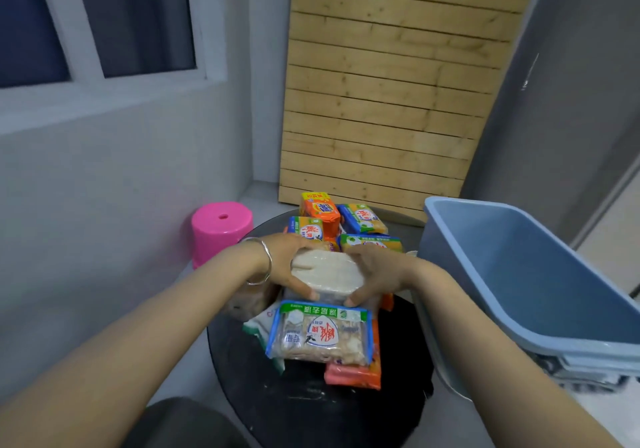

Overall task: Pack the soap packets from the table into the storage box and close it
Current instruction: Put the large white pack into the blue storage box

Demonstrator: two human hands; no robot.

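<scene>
Several soap packets lie on a round black table (311,409). Both hands grip a pale, clear-wrapped soap packet (329,272) in the middle of the pile: my left hand (287,264) holds its left end, my right hand (375,274) its right end. In front of it lies a blue-and-green edged packet (320,335) on top of an orange one (353,375). Behind the hands sit an orange packet (318,210) and blue-yellow packets (362,219). The light blue storage box (519,274) stands open to the right of the table, and it looks empty inside.
A pink plastic stool (221,229) stands left of the table by the wall. A slatted wooden panel (391,83) leans behind the table. A window is up left. Something grey lies under the box (585,375).
</scene>
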